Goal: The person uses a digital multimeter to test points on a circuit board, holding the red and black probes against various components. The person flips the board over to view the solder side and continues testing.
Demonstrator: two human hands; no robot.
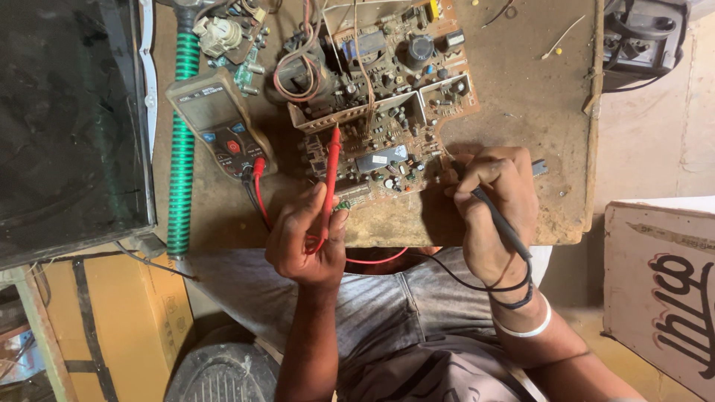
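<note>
A brown circuit board (387, 112) crowded with components lies on a worn wooden table (521, 97). My left hand (305, 242) grips a red test probe (331, 175), whose tip rests on the board near its left middle. My right hand (495, 205) holds a black test probe (500, 219), its tip hidden under my fingers at the board's lower right edge. Red and black leads run from the probes toward a grey handheld multimeter (220, 123) that lies to the left of the board.
A green ribbed hose (181, 149) runs down the table's left side beside a dark screen (67, 119). A yellow box (126, 313) stands below left, and a white painted box (663, 283) at right. A black device (640, 37) sits top right.
</note>
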